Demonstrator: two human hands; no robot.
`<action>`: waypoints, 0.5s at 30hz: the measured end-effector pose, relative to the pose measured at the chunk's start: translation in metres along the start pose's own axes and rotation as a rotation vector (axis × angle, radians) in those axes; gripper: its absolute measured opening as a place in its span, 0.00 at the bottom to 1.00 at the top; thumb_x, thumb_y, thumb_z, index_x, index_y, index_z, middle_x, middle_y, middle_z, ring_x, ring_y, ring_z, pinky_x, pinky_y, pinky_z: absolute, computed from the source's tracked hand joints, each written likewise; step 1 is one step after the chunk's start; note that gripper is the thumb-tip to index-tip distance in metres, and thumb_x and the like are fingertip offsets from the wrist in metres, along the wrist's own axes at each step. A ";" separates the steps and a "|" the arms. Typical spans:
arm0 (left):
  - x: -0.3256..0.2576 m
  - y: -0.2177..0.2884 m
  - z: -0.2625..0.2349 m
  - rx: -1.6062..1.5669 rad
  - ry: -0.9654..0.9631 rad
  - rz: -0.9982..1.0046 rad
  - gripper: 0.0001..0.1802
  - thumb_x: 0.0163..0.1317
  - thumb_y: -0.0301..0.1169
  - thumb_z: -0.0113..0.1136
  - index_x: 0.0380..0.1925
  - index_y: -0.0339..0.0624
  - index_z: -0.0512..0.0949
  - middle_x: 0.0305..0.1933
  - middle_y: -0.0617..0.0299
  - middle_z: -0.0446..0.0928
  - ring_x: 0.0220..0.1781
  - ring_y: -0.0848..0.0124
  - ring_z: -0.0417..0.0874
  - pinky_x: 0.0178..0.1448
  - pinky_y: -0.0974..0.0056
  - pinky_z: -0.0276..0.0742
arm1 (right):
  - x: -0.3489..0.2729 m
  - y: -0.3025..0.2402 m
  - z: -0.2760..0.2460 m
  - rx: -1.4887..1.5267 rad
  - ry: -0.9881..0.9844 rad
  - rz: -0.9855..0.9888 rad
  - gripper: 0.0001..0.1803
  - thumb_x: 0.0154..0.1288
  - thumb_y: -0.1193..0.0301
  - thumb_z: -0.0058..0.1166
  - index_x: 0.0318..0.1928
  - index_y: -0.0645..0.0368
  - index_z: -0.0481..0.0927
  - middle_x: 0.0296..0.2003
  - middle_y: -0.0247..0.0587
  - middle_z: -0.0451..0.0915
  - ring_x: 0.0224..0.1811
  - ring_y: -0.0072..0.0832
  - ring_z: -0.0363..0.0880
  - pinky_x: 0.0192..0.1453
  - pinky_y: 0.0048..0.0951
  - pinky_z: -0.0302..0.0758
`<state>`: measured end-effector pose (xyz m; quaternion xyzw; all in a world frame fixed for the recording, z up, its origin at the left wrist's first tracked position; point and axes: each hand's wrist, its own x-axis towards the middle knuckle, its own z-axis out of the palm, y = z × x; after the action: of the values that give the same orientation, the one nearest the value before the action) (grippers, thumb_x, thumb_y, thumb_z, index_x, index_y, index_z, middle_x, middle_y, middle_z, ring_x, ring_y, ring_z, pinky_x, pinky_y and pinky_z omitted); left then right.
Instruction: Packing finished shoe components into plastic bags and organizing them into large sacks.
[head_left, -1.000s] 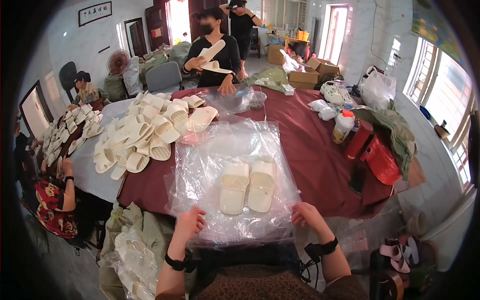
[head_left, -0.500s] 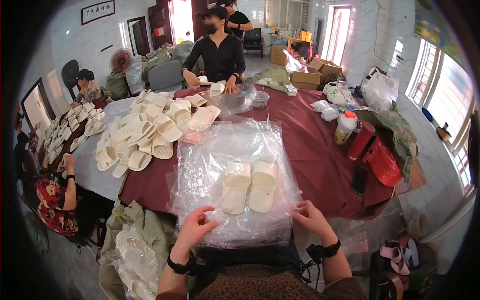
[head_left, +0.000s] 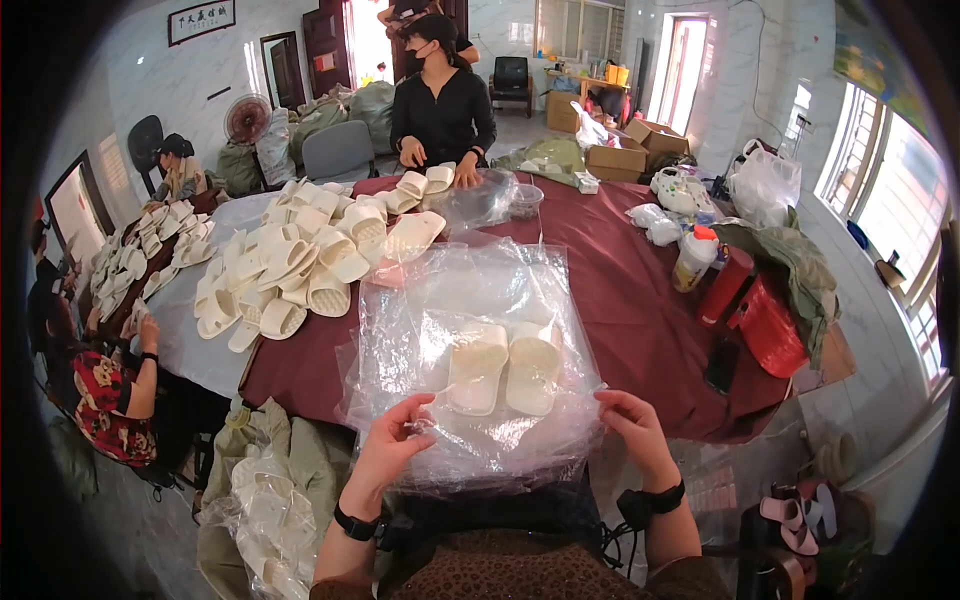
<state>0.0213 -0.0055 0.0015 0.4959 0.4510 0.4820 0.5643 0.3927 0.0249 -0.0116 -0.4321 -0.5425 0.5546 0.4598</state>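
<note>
A pair of cream slippers lies side by side in front of me, under the film of a clear plastic bag. The bag rests on a stack of similar bags. My left hand is at the near left of the bag, with its fingers bent and a gap between thumb and forefinger. At the near right edge, my right hand pinches the film between thumb and fingers. Both wrists wear dark bands.
Loose cream slippers are heaped at the left of the maroon-covered table. A person in black stands across it, one hand by slippers. A bottle, red cylinder and dark phone lie right. Bagged slippers sit lower left.
The film now covers more of the slippers, which sit slightly farther from me. My right hand has shifted a little up and right. The person opposite has set a slipper down.
</note>
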 end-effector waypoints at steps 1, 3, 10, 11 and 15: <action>0.004 -0.001 0.002 0.037 0.040 0.111 0.29 0.53 0.19 0.63 0.58 0.41 0.72 0.35 0.69 0.77 0.40 0.79 0.75 0.45 0.72 0.70 | 0.004 -0.004 0.001 0.091 0.018 -0.035 0.19 0.62 0.80 0.53 0.54 0.61 0.78 0.35 0.26 0.76 0.36 0.13 0.73 0.40 0.16 0.69; 0.012 0.003 0.008 0.075 0.083 0.222 0.28 0.52 0.18 0.63 0.56 0.42 0.74 0.34 0.68 0.76 0.40 0.76 0.74 0.46 0.70 0.70 | 0.011 -0.020 0.008 0.183 0.011 -0.108 0.20 0.59 0.81 0.56 0.54 0.62 0.78 0.32 0.25 0.74 0.37 0.13 0.71 0.39 0.18 0.69; 0.024 0.009 0.029 0.947 0.558 0.762 0.10 0.46 0.17 0.61 0.26 0.46 0.81 0.30 0.61 0.70 0.40 0.61 0.71 0.43 0.59 0.69 | 0.034 -0.008 0.027 -1.003 0.506 -0.801 0.08 0.45 0.81 0.60 0.29 0.58 0.78 0.32 0.36 0.72 0.35 0.31 0.72 0.38 0.29 0.71; 0.025 0.004 0.034 0.947 0.617 0.770 0.08 0.46 0.17 0.61 0.22 0.46 0.80 0.31 0.60 0.70 0.41 0.61 0.72 0.43 0.59 0.70 | 0.033 0.005 0.025 -1.047 0.587 -0.846 0.08 0.43 0.80 0.59 0.26 0.58 0.75 0.34 0.39 0.73 0.36 0.36 0.72 0.39 0.32 0.71; 0.032 -0.058 0.021 0.626 0.562 0.488 0.08 0.49 0.17 0.59 0.28 0.43 0.78 0.36 0.61 0.71 0.44 0.63 0.74 0.48 0.57 0.73 | 0.034 0.021 0.045 -1.082 0.505 -0.887 0.08 0.41 0.80 0.56 0.22 0.58 0.70 0.45 0.43 0.77 0.44 0.42 0.73 0.41 0.37 0.73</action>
<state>0.0522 0.0212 -0.0555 0.5837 0.5799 0.5567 0.1147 0.3410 0.0488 -0.0298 -0.4527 -0.7413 -0.1442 0.4741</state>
